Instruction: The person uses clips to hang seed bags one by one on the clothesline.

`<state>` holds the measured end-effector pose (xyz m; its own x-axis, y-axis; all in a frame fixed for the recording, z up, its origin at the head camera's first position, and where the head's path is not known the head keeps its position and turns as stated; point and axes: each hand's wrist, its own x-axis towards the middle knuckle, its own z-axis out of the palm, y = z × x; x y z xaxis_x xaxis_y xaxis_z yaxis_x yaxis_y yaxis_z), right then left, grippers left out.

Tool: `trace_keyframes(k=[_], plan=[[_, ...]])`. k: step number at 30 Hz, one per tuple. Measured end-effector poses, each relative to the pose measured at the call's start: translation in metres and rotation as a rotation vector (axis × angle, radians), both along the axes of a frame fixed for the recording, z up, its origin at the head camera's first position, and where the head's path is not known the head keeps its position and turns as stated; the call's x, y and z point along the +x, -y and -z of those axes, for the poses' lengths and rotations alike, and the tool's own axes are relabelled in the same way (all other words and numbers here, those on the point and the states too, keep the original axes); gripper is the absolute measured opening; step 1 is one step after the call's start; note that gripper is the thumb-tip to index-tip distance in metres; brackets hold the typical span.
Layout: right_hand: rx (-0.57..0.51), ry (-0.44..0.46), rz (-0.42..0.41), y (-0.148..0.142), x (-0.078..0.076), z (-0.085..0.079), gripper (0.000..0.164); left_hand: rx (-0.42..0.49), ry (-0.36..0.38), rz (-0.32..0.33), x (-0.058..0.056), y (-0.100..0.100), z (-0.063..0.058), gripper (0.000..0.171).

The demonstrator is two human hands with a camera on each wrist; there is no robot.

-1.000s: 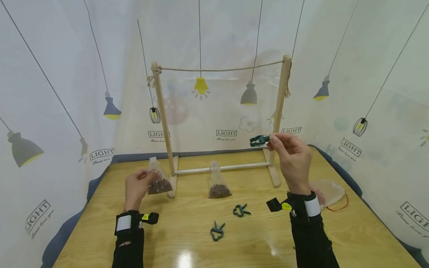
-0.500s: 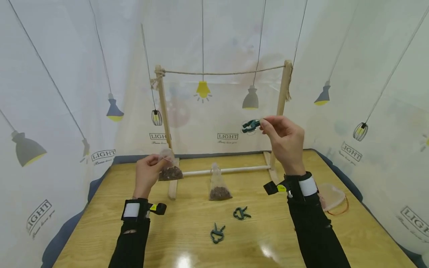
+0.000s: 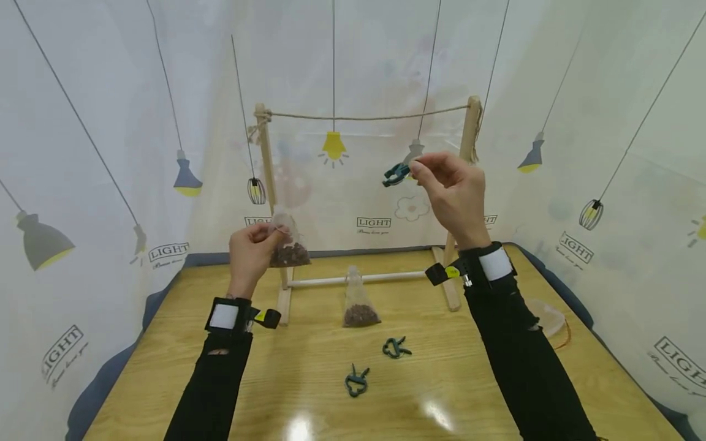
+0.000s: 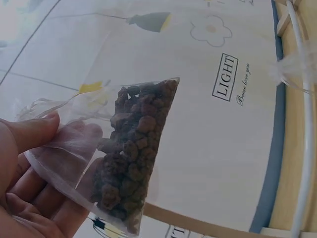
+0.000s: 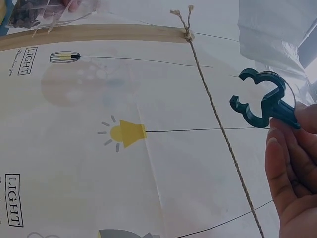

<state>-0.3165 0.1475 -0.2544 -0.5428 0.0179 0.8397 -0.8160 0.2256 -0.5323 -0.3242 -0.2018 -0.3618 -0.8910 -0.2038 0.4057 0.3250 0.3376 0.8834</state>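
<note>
My left hand [image 3: 249, 254] pinches a sheer mesh drawstring bag [image 4: 133, 144] near its neck, in front of the frame's left post. Dark brown pebble-like bits fill the bag's lower part. Higher up on the right, my right hand [image 3: 455, 193] squeezes the handles of a dark green plastic spring clip [image 5: 262, 99] between thumb and fingers. The clip's jaws stand apart with nothing between them and point left. Behind and above both hands, a twine line [image 3: 364, 118] runs between the two wooden posts; nothing hangs from it.
A second filled mesh bag [image 3: 361, 313] leans at the white crossbar [image 3: 314, 282] of the wooden frame. Two more green clips [image 3: 356, 380] lie on the table [image 3: 309, 355] in front. A pale mesh bag [image 3: 548, 318] with an orange cord lies at the right, partly behind my forearm.
Both hands have risen: the left lifts its mesh bag up and to the right, and the right carries the green clip up and to the left, nearer the twine.
</note>
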Motion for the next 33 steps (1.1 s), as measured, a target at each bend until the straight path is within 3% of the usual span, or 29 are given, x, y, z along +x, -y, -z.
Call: trace_keyframes(k=[5, 10, 17, 28, 33], plan=[[0.022, 0.003, -0.015, 0.011, -0.009, -0.015, 0.014, 0.029, -0.066, 0.035, -0.005, -0.01, -0.017, 0.026], [0.079, -0.013, 0.022, 0.022, -0.018, -0.029, 0.016, 0.06, -0.139, 0.041, -0.013, -0.02, -0.032, 0.023], [0.123, 0.022, 0.006, 0.037, -0.031, -0.043, 0.017, 0.074, -0.169, 0.041, -0.022, -0.03, -0.049, 0.021], [0.17, 0.022, 0.01, 0.054, -0.047, -0.069, 0.021, 0.082, -0.278, 0.054, -0.034, -0.043, -0.076, 0.018], [0.186, 0.018, -0.002, 0.063, -0.054, -0.078, 0.021, 0.087, -0.272, 0.047, -0.036, -0.048, -0.086, 0.018]])
